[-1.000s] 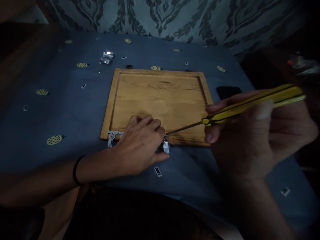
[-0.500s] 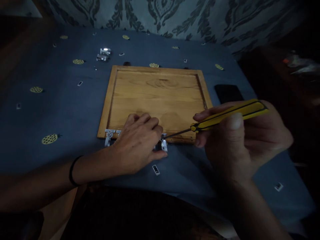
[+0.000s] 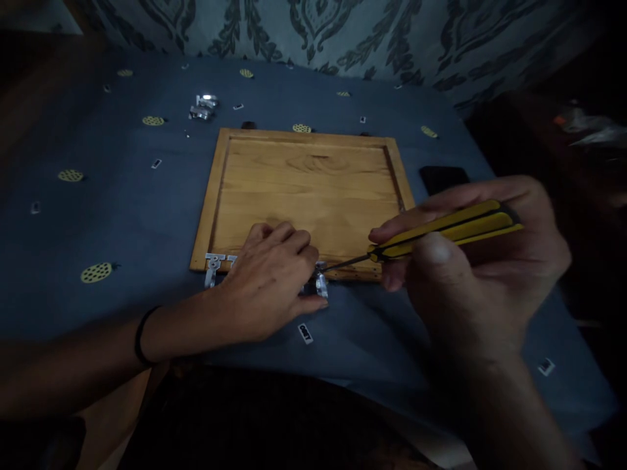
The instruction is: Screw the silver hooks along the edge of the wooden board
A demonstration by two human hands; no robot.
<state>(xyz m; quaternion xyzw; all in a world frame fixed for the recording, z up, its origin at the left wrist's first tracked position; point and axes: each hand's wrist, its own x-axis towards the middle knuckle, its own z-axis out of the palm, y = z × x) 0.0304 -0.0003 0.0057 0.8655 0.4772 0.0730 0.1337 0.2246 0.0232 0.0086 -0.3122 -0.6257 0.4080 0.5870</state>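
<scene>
A framed wooden panel (image 3: 308,183) lies flat on the table. At its near edge my left hand (image 3: 272,281) is closed around a metal hinge (image 3: 321,285), with the thumb below it and curled fingers above. Most of that hinge is hidden under the hand. My right hand (image 3: 494,274) grips a screwdriver (image 3: 450,232) by its yellow and black handle. Its shaft slants down to the left, and the tip meets the hinge; the screw there is too small to make out. Another metal hinge (image 3: 213,269) sits at the panel's near left corner.
Loose metal hinges (image 3: 203,108) lie at the back left, with a tiny shiny piece (image 3: 187,134) close by. A dark flat object (image 3: 443,177), like a phone, is right of the panel. Blue patterned cloth (image 3: 122,215) covers the table; a patterned curtain (image 3: 362,39) hangs behind.
My right hand has shifted slightly left and the screwdriver handle has turned in its grip, with the thumb lower. The tip stays at the hinge. My left hand and the panel stay put.
</scene>
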